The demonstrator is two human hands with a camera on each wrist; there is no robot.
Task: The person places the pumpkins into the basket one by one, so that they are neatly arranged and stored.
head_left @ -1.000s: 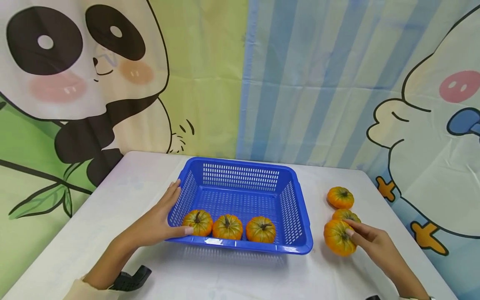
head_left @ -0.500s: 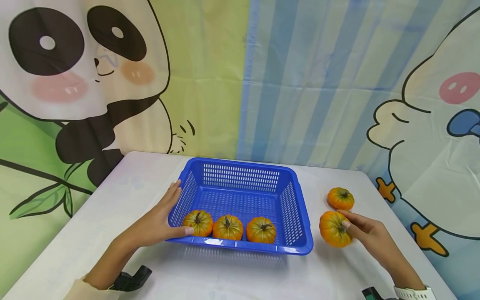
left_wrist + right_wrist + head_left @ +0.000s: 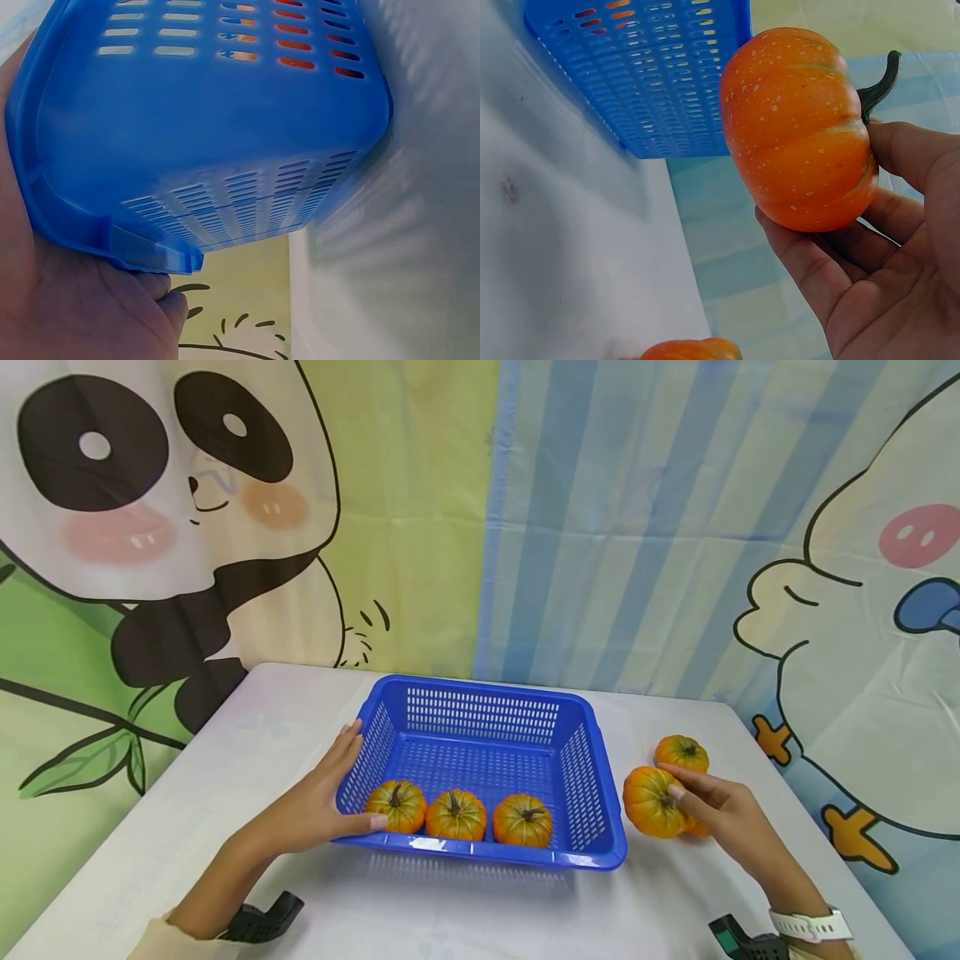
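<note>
A blue plastic basket (image 3: 517, 858) with slotted walls stands mid-table. Three small orange-green pumpkins (image 3: 454, 817) sit in a row along its near wall. At the basket's near left corner, my left hand (image 3: 315, 806) grips the rim, thumb over the front edge and fingers along the left side. To the right of the basket, my right hand (image 3: 727, 818) holds another pumpkin (image 3: 795, 135) between thumb and fingers, above the table, its dark stem pointing toward the hand. Behind that hand lies a pumpkin (image 3: 697, 829), mostly hidden; a further pumpkin (image 3: 681, 752) rests farther back.
A white cloth covers the table (image 3: 450, 918). Behind it hangs a printed curtain (image 3: 585, 527) with a panda and a bird. Each wrist carries a black device (image 3: 262, 917), and the right one also has a white band (image 3: 812, 926).
My right hand has lifted its pumpkin and moved it left and away from me, toward the basket, uncovering part of the pumpkin behind. The left hand and basket have stayed put.
</note>
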